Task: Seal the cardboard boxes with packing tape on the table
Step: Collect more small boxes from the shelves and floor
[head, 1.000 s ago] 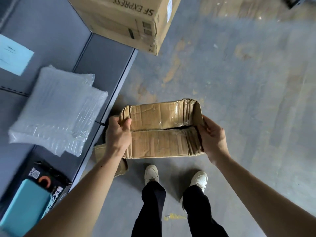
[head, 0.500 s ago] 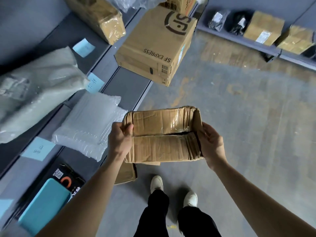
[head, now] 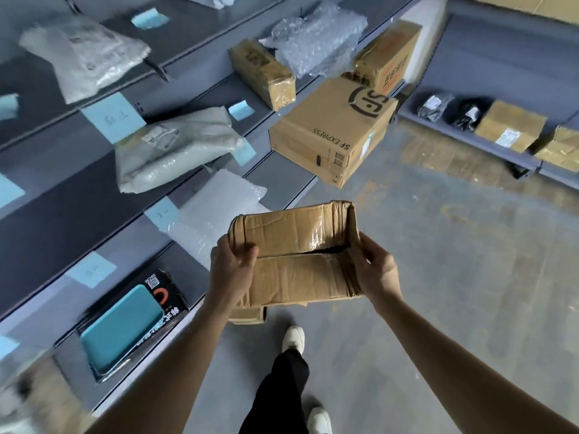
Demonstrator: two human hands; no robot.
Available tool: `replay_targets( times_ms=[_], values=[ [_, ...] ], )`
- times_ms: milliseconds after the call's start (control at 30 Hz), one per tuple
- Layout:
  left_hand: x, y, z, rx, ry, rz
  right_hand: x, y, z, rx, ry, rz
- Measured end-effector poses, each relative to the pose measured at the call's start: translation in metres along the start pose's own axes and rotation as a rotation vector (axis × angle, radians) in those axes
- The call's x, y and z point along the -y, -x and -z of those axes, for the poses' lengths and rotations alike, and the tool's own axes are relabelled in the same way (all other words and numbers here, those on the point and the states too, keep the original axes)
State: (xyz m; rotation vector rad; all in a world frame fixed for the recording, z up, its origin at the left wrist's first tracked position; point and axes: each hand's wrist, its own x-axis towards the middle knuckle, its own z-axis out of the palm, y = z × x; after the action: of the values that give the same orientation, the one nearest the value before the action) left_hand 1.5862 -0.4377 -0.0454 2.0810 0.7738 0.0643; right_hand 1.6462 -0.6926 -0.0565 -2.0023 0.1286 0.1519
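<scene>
Clearly worn cardboard box (head: pixel 294 255), carried w/ both hands
Left hand (head: pixel 230 270) & right hand (head: pixel 377 270) grip opposite ends; prob. light, soft, creased. Support underneath.

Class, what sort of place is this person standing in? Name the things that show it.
Probably a parcel depot or courier storeroom: grey shelves with blue paper labels, a carton marked SF EXPRESS, and bagged parcels; the person carries a worn box.
</scene>
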Motion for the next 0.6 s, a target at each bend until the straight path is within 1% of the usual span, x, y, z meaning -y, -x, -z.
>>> replay_targets(
  times_ms=[100, 200, 433, 600],
  values=[
    [0.011, 0.055, 0.023, -0.002, 0.0, 0.061, 0.004, 0.037, -0.001, 0.07, -0.025, 0.035],
    [0.032, 0.099, 0.043, -0.088, 0.002, 0.082, 0.009, 0.074, -0.007, 0.134, -0.066, 0.041],
    [0.077, 0.179, 0.102, -0.215, -0.01, 0.199, 0.011, 0.139, -0.048, 0.286, -0.062, 0.052],
    [0.119, 0.221, 0.148, -0.33, 0.044, 0.269, 0.033, 0.192, -0.087, 0.39, -0.049, 0.139]
  ],
)
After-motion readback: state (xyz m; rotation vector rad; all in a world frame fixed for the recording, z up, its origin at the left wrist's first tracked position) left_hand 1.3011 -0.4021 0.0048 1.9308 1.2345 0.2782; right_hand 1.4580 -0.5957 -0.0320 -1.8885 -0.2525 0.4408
